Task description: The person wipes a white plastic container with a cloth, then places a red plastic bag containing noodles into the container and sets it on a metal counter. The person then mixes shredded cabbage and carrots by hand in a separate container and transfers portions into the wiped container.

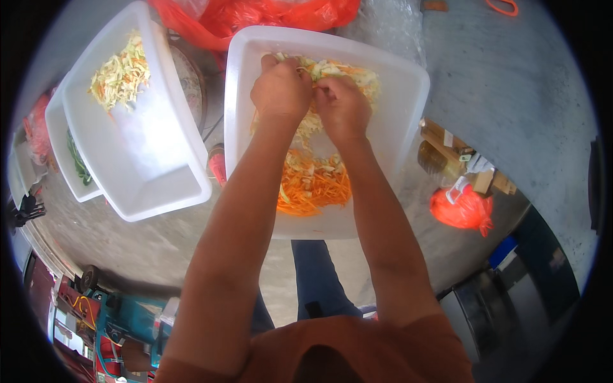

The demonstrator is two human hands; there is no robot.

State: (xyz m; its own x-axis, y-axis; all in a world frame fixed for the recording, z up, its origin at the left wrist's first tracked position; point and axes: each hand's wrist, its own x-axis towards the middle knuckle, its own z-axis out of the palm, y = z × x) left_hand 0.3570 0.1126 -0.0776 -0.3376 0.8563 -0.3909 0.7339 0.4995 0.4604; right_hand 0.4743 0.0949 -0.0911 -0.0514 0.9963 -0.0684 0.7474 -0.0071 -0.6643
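Both hands are inside a white plastic tub point(326, 38) directly before me. My left hand point(282, 91) is curled over shredded cabbage point(352, 71) mixed with carrot at the tub's far side, with pale strands showing at its fingertips. Beside it, my right hand point(346, 107) has its fingers bent together around some shreds. The two hands nearly meet at the fingertips. Closer to my body, between my forearms, lies a heap of orange carrot shreds point(316, 186) with bits of cabbage on top. My palms and part of the mix under them are hidden.
On the left, another white tub point(143, 203) holds a cabbage and carrot mix point(123, 74); a lower tub with green leaves point(79, 158) is partly beneath it. Red plastic bags point(258, 21) lie beyond. To the right are an oil jug point(438, 163), cardboard boxes and a tied red bag point(459, 210).
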